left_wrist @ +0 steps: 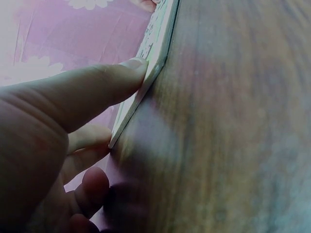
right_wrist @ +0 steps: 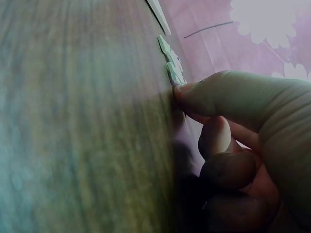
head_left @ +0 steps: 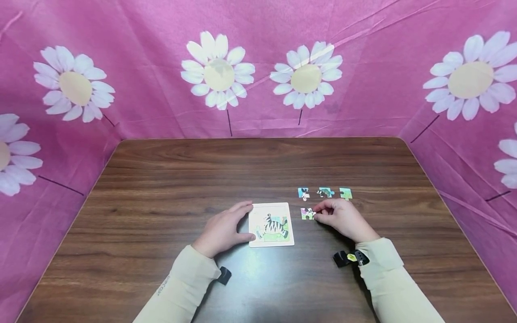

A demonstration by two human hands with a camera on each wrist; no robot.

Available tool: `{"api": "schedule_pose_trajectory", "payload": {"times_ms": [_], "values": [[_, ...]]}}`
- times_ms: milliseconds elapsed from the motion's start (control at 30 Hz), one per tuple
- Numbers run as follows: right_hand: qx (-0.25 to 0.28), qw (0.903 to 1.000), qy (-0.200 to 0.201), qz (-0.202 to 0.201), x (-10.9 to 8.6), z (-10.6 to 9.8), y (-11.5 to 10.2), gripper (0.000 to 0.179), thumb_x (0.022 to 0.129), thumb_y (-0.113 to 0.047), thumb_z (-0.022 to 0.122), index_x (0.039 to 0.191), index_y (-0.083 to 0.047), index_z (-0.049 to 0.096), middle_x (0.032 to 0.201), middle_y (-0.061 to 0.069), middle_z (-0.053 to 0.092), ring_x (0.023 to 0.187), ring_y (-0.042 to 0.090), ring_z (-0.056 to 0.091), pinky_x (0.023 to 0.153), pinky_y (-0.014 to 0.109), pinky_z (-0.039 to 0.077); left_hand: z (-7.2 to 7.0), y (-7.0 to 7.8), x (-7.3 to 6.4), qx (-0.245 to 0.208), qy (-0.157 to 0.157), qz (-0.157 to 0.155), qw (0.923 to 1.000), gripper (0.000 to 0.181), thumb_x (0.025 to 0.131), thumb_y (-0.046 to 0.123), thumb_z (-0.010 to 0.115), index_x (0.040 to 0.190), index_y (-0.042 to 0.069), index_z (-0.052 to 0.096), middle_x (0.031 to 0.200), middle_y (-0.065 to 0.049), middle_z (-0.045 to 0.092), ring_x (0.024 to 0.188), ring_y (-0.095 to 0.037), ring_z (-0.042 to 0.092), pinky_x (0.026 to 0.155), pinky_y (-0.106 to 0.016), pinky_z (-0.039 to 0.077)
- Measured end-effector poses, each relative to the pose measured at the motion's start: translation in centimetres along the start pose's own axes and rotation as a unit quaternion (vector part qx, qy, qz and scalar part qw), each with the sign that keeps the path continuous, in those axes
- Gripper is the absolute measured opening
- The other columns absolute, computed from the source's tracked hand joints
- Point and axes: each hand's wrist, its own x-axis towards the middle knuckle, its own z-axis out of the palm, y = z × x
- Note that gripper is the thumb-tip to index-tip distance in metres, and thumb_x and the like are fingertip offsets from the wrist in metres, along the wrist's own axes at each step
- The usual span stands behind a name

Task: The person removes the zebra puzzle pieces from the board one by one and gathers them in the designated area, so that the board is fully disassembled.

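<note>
A square jigsaw board with a zebra picture lies on the table. My left hand rests at its left side. The thumb touches the edge near the front corner, and the fingertips touch the back corner. In the left wrist view the pale board edge runs right under the thumb. My right hand pinches the right end of a jigsaw piece, just right of the board. Thumb and index finger meet at that piece in the right wrist view, with the other fingers curled below.
Behind the right hand lie a blue jigsaw piece, a piece with a dark animal and a green piece. The wooden table meets a pink flowered cloth at its back and sides.
</note>
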Motion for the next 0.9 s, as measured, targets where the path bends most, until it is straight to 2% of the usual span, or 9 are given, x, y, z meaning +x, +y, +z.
{"api": "schedule_pose_trajectory", "payload": {"times_ms": [267, 633, 900], "values": [[0.006, 0.9999, -0.006, -0.008, 0.18, -0.02, -0.12, 0.007, 0.085, -0.01, 0.076, 0.091, -0.013, 0.074, 0.069, -0.007, 0.054, 0.064, 0.008, 0.049, 0.061, 0.025, 0.041, -0.04, 0.03, -0.01, 0.001, -0.003, -0.007, 1.0, 0.08, 0.08, 0.043, 0.083, 0.147, 0.012, 0.052, 0.155, 0.003, 0.045, 0.131, -0.029, 0.054, 0.099, -0.052, 0.046], [0.025, 0.9996, 0.002, 0.015, -0.37, 0.13, 0.37, 0.005, 0.089, -0.018, 0.075, 0.092, -0.014, 0.075, 0.069, -0.006, 0.057, 0.065, 0.01, 0.051, 0.061, 0.026, 0.041, 0.49, 0.09, -0.1, -0.008, -0.006, 0.0, 0.9999, 0.08, 0.08, 0.042, 0.083, 0.147, 0.011, 0.052, 0.154, 0.002, 0.046, 0.13, -0.031, 0.055, 0.097, -0.053, 0.047], [0.035, 0.9991, 0.014, 0.019, 0.03, 0.09, 0.01, 0.005, 0.091, -0.018, 0.073, 0.092, -0.013, 0.074, 0.07, -0.005, 0.06, 0.067, 0.011, 0.053, 0.062, 0.026, 0.042, 0.08, 0.16, -0.14, -0.002, -0.001, 0.003, 1.0, 0.08, 0.079, 0.041, 0.083, 0.146, 0.01, 0.052, 0.153, 0.001, 0.047, 0.127, -0.032, 0.057, 0.095, -0.052, 0.048]]}}
